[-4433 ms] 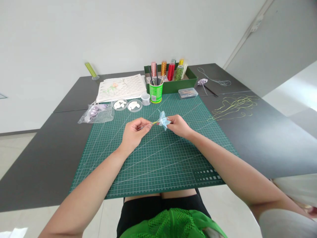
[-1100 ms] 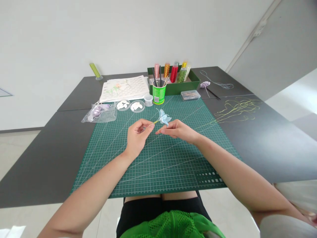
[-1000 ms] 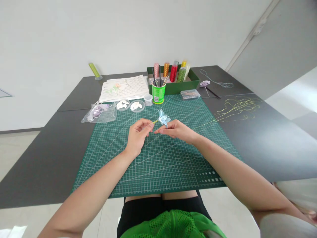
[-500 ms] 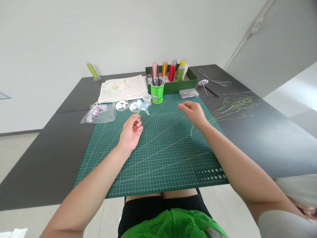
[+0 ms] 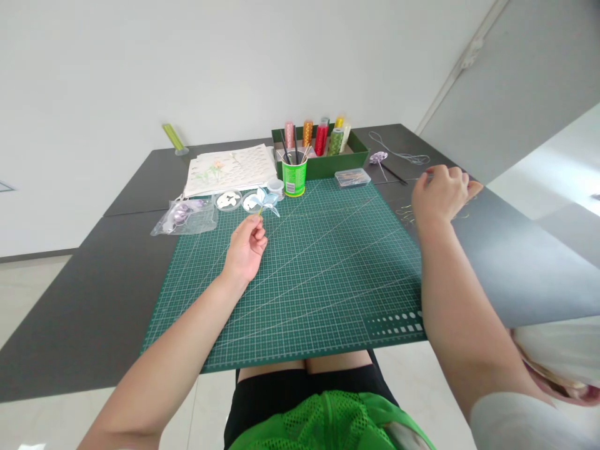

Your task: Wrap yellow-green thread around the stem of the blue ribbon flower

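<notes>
Left hand pinched shut on the thin stem of a pale blue flower, bloom up and tilted away, stem running back toward the wrist, held over the green cutting mat. Right hand out to the right, off the mat, fingers curled at the loose yellow-green threads on the dark table; whether it grips any, cannot tell. Threads lie right of the flower, nearer the right hand. Green cup beyond the bloom.

The cutting mat is lying on the table. A cup is standing at its far edge, before the box; paper sheets are lying left of both.
</notes>
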Tool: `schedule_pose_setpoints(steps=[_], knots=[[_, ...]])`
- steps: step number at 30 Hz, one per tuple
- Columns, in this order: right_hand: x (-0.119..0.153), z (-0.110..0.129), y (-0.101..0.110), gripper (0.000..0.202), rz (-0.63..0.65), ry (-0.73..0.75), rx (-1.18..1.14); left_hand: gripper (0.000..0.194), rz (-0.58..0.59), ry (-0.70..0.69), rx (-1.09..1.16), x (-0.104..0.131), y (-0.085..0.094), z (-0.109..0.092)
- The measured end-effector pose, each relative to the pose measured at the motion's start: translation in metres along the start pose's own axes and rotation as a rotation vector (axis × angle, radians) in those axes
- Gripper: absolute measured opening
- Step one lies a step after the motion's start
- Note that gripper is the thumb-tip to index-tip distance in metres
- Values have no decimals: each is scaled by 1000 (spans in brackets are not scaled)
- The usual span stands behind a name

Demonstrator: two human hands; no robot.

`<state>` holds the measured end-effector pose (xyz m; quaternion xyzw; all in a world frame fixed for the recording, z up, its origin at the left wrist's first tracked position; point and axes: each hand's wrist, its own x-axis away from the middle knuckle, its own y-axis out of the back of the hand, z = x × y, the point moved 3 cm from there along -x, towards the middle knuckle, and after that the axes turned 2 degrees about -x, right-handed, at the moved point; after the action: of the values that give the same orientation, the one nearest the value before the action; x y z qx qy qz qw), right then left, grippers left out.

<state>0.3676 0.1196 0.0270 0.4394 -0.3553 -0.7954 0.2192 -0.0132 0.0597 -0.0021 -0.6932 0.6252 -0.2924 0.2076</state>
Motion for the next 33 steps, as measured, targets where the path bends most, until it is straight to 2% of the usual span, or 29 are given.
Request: schedule_pose_setpoints(steps=[3,5,10,13,17,20,25,29,33], knots=[[17,28,4,44,-52,149,-48,22,26,-2,-45,2,0,6],[37,55,3,46,17,304,-162,21,37,10,-63,3,0,9],[104,114,0,43,404,702,-535,21,43,17,-106,5,-1,12],[138,132,3,44,686,765,-746,23,56,12,-152,7,-3,13],[164,143,9,40,1039,601,-1123,24,79,-5,-205,10,-4,16],[171,148,12,34,1170,410,-1343,24,86,-5,-206,11,-4,17],[159,144,9,33,1242,314,-1282,23,38,-8,-87,7,-3,10],[127,126,-7,35,1294,168,-1348,23,-5,-13,-26,3,-1,1],[88,95,-26,29,1229,97,-1301,23,-4,-43,-13,1,0,-9]])
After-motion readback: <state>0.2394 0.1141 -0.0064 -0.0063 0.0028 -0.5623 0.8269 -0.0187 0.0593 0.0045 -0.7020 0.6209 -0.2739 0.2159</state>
